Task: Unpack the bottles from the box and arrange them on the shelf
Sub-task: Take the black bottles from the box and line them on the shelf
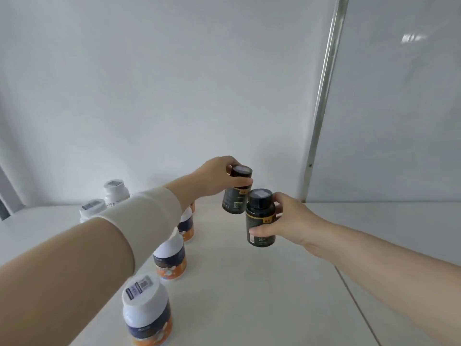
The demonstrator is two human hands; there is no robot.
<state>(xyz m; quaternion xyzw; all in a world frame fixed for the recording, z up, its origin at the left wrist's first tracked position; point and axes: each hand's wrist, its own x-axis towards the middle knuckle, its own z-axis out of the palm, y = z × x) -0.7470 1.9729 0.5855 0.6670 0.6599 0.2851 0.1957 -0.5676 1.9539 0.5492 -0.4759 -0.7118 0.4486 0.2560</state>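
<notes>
So, closest in, an orange-label bottle (147, 313) with a white cap stands on the white shelf (249, 290), and two more like it line up behind, partly under the left forearm. Further out, the right hand (287, 221) is wrapped round the near black bottle (260, 221), upright. Can't tell if it's touching the shelf. Just behind it, the left hand (214, 177) grips the far black bottle (235, 196) near its cap, slightly tilted. Two white bottles (116, 193) stand back left.
</notes>
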